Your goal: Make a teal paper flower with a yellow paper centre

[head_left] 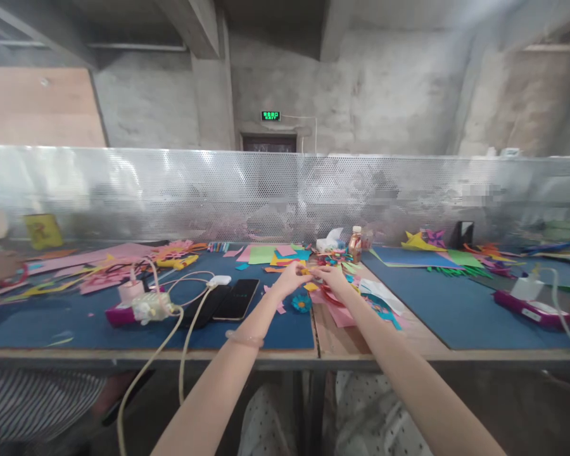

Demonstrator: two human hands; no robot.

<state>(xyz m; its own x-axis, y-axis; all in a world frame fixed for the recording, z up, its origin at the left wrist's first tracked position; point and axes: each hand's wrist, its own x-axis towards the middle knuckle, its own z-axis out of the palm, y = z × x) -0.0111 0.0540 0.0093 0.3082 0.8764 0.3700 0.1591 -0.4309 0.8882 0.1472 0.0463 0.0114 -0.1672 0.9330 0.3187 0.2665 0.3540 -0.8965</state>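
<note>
My left hand (292, 280) is raised over the middle of the table, its fingers pinched on a small yellow paper piece (305, 272). Close beside it, fingertip to fingertip, my right hand (333, 278) has its fingers drawn together; what lies between them is too small and hidden to tell. Below my left hand a blue paper flower (301, 303) with a yellow centre rests on the blue mat (285, 329). A yellow paper scrap (311, 287) lies between the hands, and pink paper (342, 315) shows under my right forearm.
Phone (237, 299), power strip (121, 315) and white cables lie left. Coloured sheets (262, 254), paper scraps and a bottle (355, 244) stand behind my hands. A perforated metal screen (194, 196) closes off the back. People's hands show at both side edges.
</note>
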